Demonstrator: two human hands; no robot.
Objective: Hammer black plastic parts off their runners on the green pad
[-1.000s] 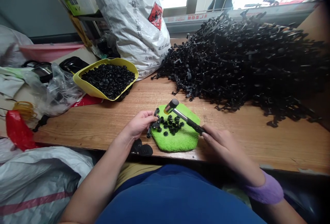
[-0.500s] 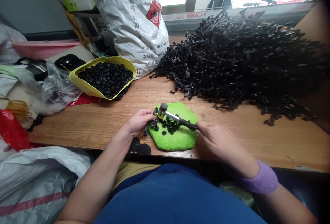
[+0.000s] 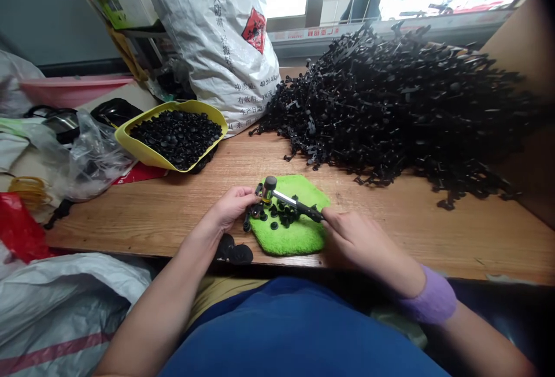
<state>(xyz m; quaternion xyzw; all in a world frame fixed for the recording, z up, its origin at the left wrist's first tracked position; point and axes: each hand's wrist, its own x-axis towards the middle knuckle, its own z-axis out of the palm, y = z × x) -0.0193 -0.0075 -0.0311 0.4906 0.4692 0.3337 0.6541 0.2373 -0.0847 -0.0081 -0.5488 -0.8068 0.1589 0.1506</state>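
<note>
My right hand (image 3: 347, 232) is closed round the black grip of a small mallet (image 3: 310, 210). The mallet's dark head hangs just right of my left fingertips, over the left part of a bright green cloth pad (image 3: 299, 243). My left hand (image 3: 233, 206) pinches a narrow black plastic part (image 3: 247, 222) at the pad's left edge; its upper portion is partly hidden by my fingers and the mallet head. Several small black round pieces (image 3: 284, 215) lie loose on the pad. Black discs (image 3: 240, 254) rest at the table's front edge, below my left wrist.
A yellow scoop tray (image 3: 147, 157) full of small black pieces stands at the left. Behind it is a white printed sack (image 3: 208, 36). A large heap of black plastic parts (image 3: 390, 105) covers the back right. The wooden table (image 3: 143, 215) ends close to my body.
The mallet head has come slightly lower and nearer my left fingers. My right hand has shifted a little left, and the whole view has moved slightly.
</note>
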